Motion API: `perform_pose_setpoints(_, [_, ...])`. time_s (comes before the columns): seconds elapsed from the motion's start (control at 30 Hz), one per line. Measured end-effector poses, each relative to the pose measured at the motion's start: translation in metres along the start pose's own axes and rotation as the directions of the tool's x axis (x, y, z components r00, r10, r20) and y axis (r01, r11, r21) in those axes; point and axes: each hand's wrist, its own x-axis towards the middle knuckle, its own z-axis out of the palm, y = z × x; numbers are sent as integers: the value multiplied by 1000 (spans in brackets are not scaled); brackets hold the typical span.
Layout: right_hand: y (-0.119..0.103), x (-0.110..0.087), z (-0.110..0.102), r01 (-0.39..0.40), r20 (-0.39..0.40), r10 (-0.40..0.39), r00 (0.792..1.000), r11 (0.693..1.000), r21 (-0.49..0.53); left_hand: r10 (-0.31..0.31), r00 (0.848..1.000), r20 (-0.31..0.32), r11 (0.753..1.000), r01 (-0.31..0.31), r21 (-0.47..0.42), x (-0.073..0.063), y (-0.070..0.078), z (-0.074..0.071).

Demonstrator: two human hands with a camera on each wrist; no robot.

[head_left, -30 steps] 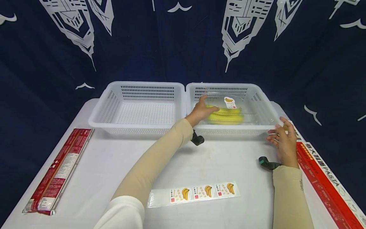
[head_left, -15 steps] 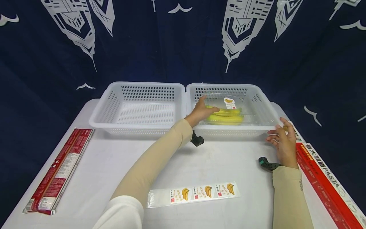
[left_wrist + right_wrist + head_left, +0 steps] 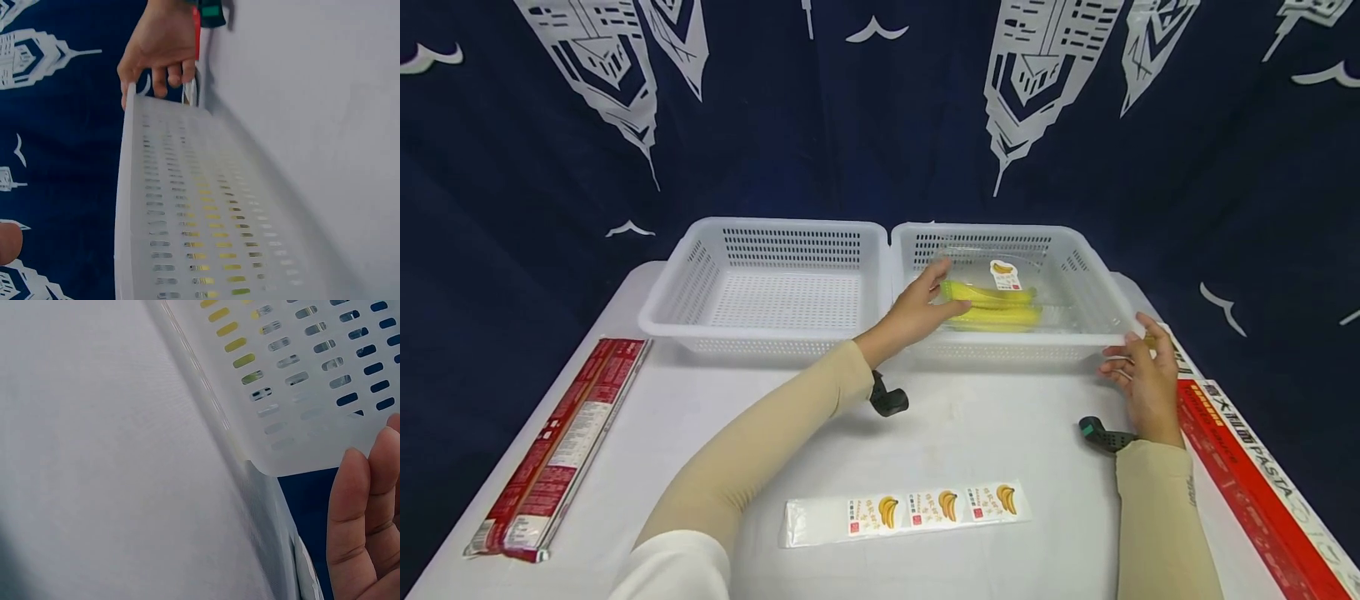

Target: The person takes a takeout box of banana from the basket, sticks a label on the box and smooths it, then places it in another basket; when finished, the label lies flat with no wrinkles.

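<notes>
In the right white basket [image 3: 1015,340] lies a clear plastic pack [image 3: 1052,312] of yellow bananas [image 3: 1000,318], with a banana sticker [image 3: 1005,275] on it. My left hand [image 3: 917,310] reaches over the basket's left side, thumb and index finger spread at the left end of the pack. In its wrist view only a fingertip [image 3: 9,242] shows beside the basket wall. My right hand [image 3: 1150,383] holds the front right corner of the same basket, thumb and index finger at the rim, other fingers outside below it.
A second white basket [image 3: 760,332] stands close on the left. A strip of banana stickers [image 3: 910,512] lies at the front. Red packets [image 3: 561,450] line the left table edge, and a red pasta box [image 3: 1247,475] the right. A dark printed curtain [image 3: 850,125] hangs behind.
My left hand and forearm have drawn back slightly, left and toward me, exposing more of the bananas' left end. The right hand stays at the basket corner.
</notes>
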Motion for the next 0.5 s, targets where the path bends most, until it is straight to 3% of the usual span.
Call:
perform_pose_setpoints(0.13, [2, 1, 0, -5, 5, 5, 1000, 1000, 1, 101, 995, 23, 992, -98, -81, -22, -8, -9])
perform_pose_setpoints(0.27, [3, 0, -3, -1, 16, 1, 1000, 1000, 5, 166, 986, 36, 974, -158, -160, -48, -17, -21])
perform_pose_setpoints(0.4, [3, -1, -5, 8, 25, -8, 1000, 1000, 2, 175, 984, 34, 967, -166, -196, -74, -28, -37])
perform_pose_setpoints(0.5, [2, -2, -7, 7, 29, -7, 1000, 1000, -9, 141, 990, 25, 973, -134, -186, -94, -38, -52])
